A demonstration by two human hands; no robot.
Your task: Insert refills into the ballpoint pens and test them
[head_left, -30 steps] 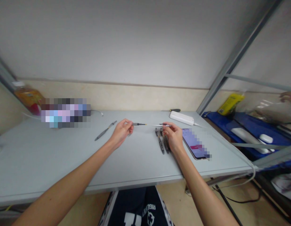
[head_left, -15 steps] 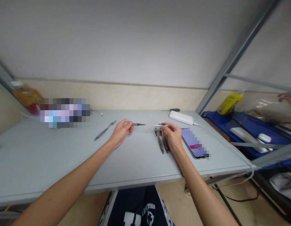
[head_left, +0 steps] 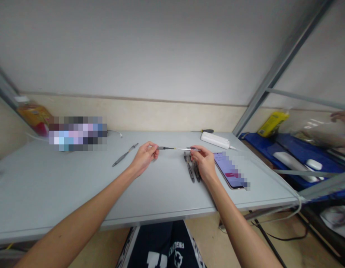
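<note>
My left hand [head_left: 145, 156] is closed in a pinch on a grey pen barrel [head_left: 165, 148], whose thin brass-coloured end points right. My right hand [head_left: 204, 160] pinches a dark pen part with a clip [head_left: 196, 149]. A thin pale rod [head_left: 183, 149], which looks like a refill, runs left from it to the brass-coloured end, and the two appear to meet. Both pieces are held roughly level above the desk. Several grey pens [head_left: 190, 169] lie below my right hand, partly hidden by it. Another grey pen [head_left: 124, 155] rests left of my left hand.
A phone [head_left: 230, 171] lies right of my right hand. Behind it are a white power strip [head_left: 215, 140] and a screwdriver [head_left: 207, 130]. A bottle [head_left: 34, 113] and a blurred-out object [head_left: 77, 134] stand at the back left. Metal frame posts [head_left: 253, 96] border the desk [head_left: 85, 190].
The gap between the brass-coloured end and the pale rod has closed. My left hand with the barrel has shifted very slightly right; the pens on the desk have stayed put.
</note>
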